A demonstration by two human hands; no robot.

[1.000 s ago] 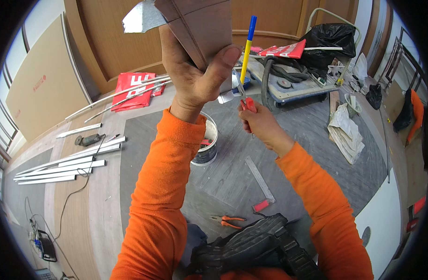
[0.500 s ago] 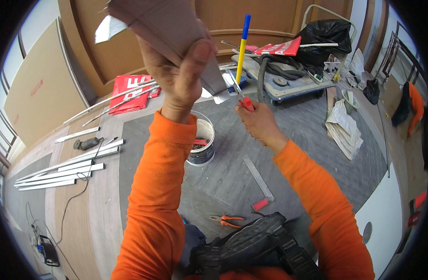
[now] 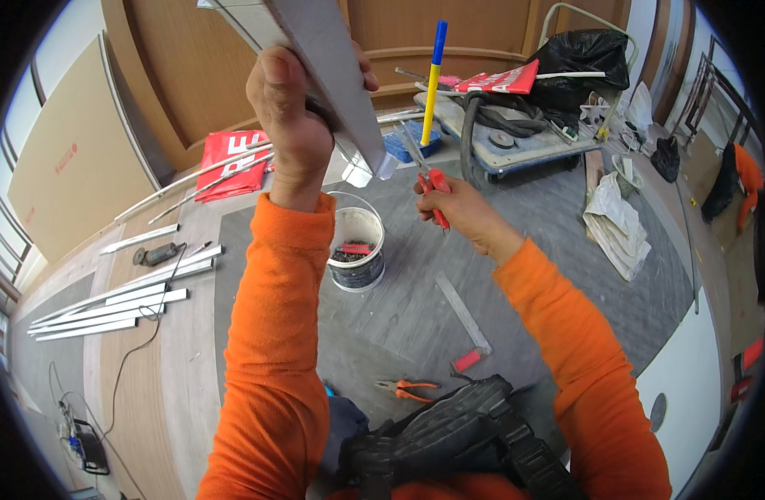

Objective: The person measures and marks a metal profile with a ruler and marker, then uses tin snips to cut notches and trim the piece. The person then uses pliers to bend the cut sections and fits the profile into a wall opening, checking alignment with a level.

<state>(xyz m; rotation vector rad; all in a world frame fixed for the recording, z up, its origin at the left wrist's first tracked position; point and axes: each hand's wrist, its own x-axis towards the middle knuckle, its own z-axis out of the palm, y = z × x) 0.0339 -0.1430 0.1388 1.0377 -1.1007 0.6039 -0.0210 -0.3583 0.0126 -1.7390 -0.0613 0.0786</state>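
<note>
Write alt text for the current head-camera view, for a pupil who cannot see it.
A left hand in an orange sleeve holds up a grey folded strip, while the right hand holds a red-handled cutting tool apart from it. Below, a bucket, a metal square and orange-handled pliers rest on a grey floor; a loaded trolley stands beyond.

Black bag [image 3: 581, 67] on flat trolley [image 3: 532, 155]

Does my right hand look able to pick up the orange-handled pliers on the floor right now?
Probably not straight away: your right hand holds the red-handled snips, so it likely needs freeing first. Otherwise the way looks free, since nothing lies over the orange-handled pliers.
</note>
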